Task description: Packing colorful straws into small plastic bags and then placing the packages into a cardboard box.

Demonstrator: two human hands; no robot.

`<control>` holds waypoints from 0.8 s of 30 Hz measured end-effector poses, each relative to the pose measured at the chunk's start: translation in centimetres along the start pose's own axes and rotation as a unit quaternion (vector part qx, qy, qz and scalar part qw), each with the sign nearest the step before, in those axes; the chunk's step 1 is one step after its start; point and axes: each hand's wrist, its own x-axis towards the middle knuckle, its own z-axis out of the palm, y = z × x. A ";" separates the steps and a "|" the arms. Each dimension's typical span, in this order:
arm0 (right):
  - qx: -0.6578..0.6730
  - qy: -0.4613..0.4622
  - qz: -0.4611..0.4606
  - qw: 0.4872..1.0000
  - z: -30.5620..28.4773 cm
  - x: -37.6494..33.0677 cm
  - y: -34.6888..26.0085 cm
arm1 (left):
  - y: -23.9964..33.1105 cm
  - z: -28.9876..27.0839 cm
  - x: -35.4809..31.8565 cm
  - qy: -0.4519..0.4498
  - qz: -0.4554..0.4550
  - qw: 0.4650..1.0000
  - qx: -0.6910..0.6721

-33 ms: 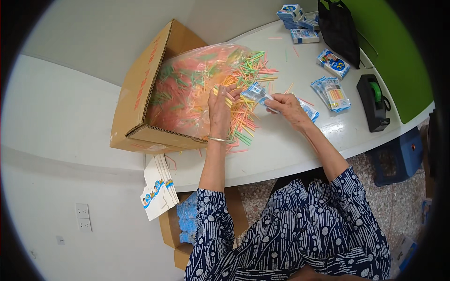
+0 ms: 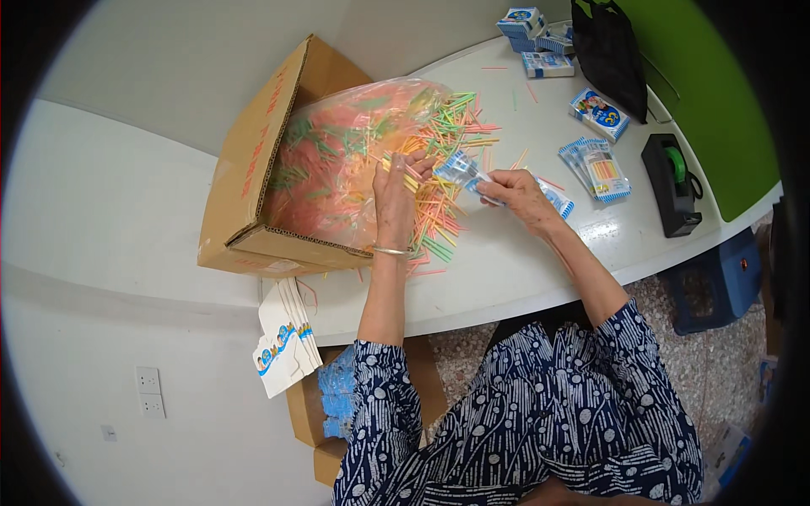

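My left hand [image 2: 393, 202] is palm up at the mouth of the cardboard box [image 2: 253, 160], its fingers curled round a few thin pink and yellow sticks [image 2: 413, 174]. Just right of it, my right hand [image 2: 521, 198] pinches a small clear packet with blue-and-white striped ends [image 2: 460, 169]. The packet's far end points at my left fingertips. A large clear bag [image 2: 337, 160] full of pink, green and yellow sticks lies in the tipped box. From its opening a loose heap of sticks [image 2: 443, 215] spills onto the white table. Another packet [image 2: 557, 199] lies partly behind my right hand.
Filled packets [image 2: 601, 171] lie on the right, near a black tape dispenser [image 2: 671, 185]. Small blue-and-white boxes [image 2: 548, 65] and a black bag [image 2: 609, 63] stand at the back. Folded white cartons [image 2: 287, 341] hang by the near left edge, above a box of blue packets [image 2: 337, 392].
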 end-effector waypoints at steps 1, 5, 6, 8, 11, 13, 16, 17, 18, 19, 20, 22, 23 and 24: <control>-0.027 -0.021 0.006 0.999 -0.4 -0.1 0.3 | 0.1 0.4 0.1 0.003 -0.001 0.998 -0.061; -0.097 -0.060 0.010 0.993 -1.0 -0.8 -0.2 | 1.9 2.5 -0.2 -0.019 0.027 0.995 -0.092; -0.096 -0.061 0.011 0.993 -0.9 -1.1 -0.6 | 2.2 3.0 -0.3 -0.020 0.038 0.994 -0.103; -0.094 -0.079 -0.008 0.992 -0.7 -1.5 -1.3 | 2.8 3.9 -0.7 -0.020 0.048 0.992 -0.114; -0.065 -0.087 0.003 0.994 -0.7 -1.8 -1.1 | 3.0 4.9 -1.3 -0.024 0.056 0.992 -0.113; -0.063 -0.096 0.000 0.993 -0.9 -1.8 -1.0 | 2.6 5.1 -1.6 -0.034 0.040 0.993 -0.110; -0.051 -0.106 -0.005 0.993 -1.3 -1.9 -0.6 | 2.3 5.6 -2.0 -0.032 0.042 0.994 -0.097; -0.040 -0.108 -0.007 0.993 -1.3 -1.9 -0.6 | 2.5 5.8 -2.3 -0.032 0.042 0.994 -0.096; -0.039 -0.107 -0.006 0.993 -1.3 -1.9 -0.5 | 2.8 6.1 -2.6 -0.030 0.048 0.995 -0.084; -0.035 -0.100 -0.004 0.994 -1.2 -2.0 -0.5 | 2.8 6.3 -2.8 -0.028 0.055 0.996 -0.071; -0.031 -0.094 -0.003 0.995 -1.1 -2.1 -0.6 | 2.8 6.3 -3.0 -0.027 0.055 0.996 -0.070; -0.030 -0.103 -0.003 0.994 -1.0 -2.2 -0.9 | 2.6 6.3 -3.3 -0.025 0.044 0.998 -0.045; -0.030 -0.111 -0.002 0.993 -1.0 -2.2 -1.0 | 2.6 6.3 -3.3 -0.026 0.043 0.998 -0.045; -0.030 -0.111 -0.002 0.993 -1.0 -2.3 -1.1 | 2.6 6.3 -3.4 -0.029 0.037 0.998 -0.039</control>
